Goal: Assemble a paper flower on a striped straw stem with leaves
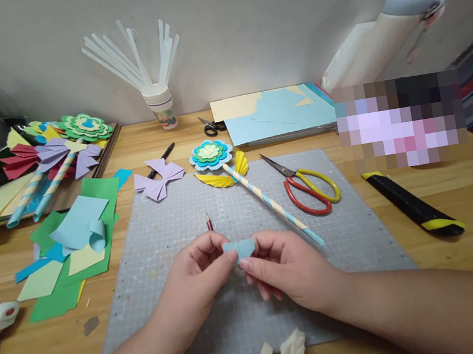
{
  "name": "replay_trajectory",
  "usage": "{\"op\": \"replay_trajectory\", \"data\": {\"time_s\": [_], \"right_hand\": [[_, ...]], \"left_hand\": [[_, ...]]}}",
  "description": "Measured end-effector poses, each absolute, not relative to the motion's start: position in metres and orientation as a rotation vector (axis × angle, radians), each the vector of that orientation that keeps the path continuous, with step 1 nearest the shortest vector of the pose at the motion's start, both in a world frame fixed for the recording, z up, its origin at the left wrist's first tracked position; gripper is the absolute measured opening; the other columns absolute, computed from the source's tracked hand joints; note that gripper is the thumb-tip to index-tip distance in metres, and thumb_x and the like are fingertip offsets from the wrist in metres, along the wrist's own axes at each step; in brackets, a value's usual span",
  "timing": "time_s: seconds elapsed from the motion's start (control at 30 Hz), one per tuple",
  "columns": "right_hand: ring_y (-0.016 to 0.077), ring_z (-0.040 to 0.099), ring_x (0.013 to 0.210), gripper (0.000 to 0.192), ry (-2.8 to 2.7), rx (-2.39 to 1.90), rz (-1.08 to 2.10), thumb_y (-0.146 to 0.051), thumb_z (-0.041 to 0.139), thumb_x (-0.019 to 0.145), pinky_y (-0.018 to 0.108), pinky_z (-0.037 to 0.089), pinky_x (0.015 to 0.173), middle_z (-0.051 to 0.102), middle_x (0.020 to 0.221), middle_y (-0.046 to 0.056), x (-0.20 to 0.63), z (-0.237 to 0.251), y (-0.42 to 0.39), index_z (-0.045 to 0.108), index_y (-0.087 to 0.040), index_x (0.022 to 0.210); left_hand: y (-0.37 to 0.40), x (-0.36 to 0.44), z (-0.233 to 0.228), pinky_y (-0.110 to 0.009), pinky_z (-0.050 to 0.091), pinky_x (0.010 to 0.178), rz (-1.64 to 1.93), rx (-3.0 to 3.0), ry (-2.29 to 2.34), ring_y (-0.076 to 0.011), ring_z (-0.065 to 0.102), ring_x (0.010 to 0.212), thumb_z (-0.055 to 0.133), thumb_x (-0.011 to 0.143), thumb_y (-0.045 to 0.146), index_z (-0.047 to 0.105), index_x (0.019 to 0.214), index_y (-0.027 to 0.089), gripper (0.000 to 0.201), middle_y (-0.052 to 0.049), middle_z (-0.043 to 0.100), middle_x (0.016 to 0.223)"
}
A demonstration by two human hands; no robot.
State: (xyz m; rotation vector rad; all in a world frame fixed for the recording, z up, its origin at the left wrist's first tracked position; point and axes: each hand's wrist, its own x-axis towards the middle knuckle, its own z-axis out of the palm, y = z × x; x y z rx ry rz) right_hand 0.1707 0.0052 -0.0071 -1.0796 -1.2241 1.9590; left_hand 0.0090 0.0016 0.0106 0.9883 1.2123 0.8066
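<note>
Between my fingertips, above the cutting mat [187,316], is a small piece of light blue paper [246,248] with a crease or seam near its middle. My left hand [201,269] pinches its left side, and my right hand [282,265] pinches the right and lower side. Just beyond my hands, a layered paper flower [211,154] with yellow pleated leaves lies on a striped paper stem [271,201]. A pencil [208,222] points away behind my left hand. Scissors [305,187] with one red and one yellow handle rest to the right, blades partly apart.
A purple folded paper bow [159,179] lies over a black pen [168,151]. Green and blue paper scraps [109,221] and finished paper flowers [85,128] are at left. Behind stand a paper cup [165,113] of white sticks and blue sheets [276,120]. A black-and-yellow object [411,203] lies right.
</note>
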Motion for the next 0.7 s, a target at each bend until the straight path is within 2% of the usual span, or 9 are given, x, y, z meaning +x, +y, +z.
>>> {"op": "replay_trajectory", "data": {"time_s": [0.2,0.37,0.47,0.53,0.6,0.7], "right_hand": [[0.0050,0.047,0.042,0.022,-1.277,-1.063,1.883,-0.033,0.064,0.077,0.017,0.031,0.037,0.051,0.055,-0.007,0.169,-0.011,0.004,0.050,-0.019,0.067],[0.0059,0.047,0.039,0.027,-1.258,-1.041,1.855,-0.038,0.068,0.073,0.017,0.033,0.036,0.053,0.051,-0.007,0.170,-0.010,0.004,0.050,-0.019,0.067],[0.0058,0.047,0.039,0.031,-1.233,-1.054,1.836,-0.043,0.068,0.073,0.018,0.035,0.038,0.053,0.050,-0.008,0.171,-0.008,0.003,0.049,-0.019,0.067],[0.0051,0.046,0.039,0.033,-1.202,-1.071,1.822,-0.044,0.068,0.073,0.017,0.034,0.038,0.053,0.053,-0.008,0.171,-0.007,0.003,0.048,-0.019,0.067],[0.0047,0.046,0.039,0.034,-1.180,-1.086,1.819,-0.045,0.068,0.073,0.017,0.033,0.037,0.054,0.055,-0.007,0.172,-0.007,0.003,0.048,-0.019,0.067],[0.0051,0.044,0.039,0.033,-1.189,-1.112,1.811,-0.044,0.067,0.075,0.018,0.032,0.038,0.054,0.054,-0.007,0.172,-0.007,0.002,0.047,-0.019,0.067]], "left_hand": [[0.000,0.013,0.011,-0.022,0.033,0.055,0.853,1.055,1.202,-0.0092,0.043,0.056,0.071,0.067,0.033,0.055,0.068,0.017,0.023,0.005,0.050,0.058],[-0.001,0.017,0.005,-0.023,0.034,0.056,0.944,1.123,1.227,-0.0097,0.043,0.057,0.070,0.067,0.036,0.053,0.066,0.018,0.025,0.004,0.049,0.062],[-0.005,0.016,0.013,-0.024,0.033,0.052,0.923,1.179,1.292,-0.0113,0.044,0.054,0.068,0.069,0.040,0.058,0.077,0.018,0.026,0.004,0.051,0.060],[-0.011,0.006,0.029,-0.026,0.036,0.056,0.919,1.241,1.360,-0.0144,0.050,0.062,0.070,0.069,0.039,0.062,0.091,0.018,0.032,0.000,0.059,0.072],[-0.022,-0.015,0.048,-0.026,0.039,0.065,0.964,1.341,1.476,-0.0174,0.054,0.080,0.071,0.071,0.037,0.061,0.105,0.022,0.038,-0.003,0.061,0.095],[-0.041,-0.067,0.069,-0.026,0.039,0.065,1.012,1.551,2.017,-0.0182,0.053,0.081,0.061,0.081,0.045,0.056,0.113,0.025,0.038,-0.002,0.058,0.101]]}}
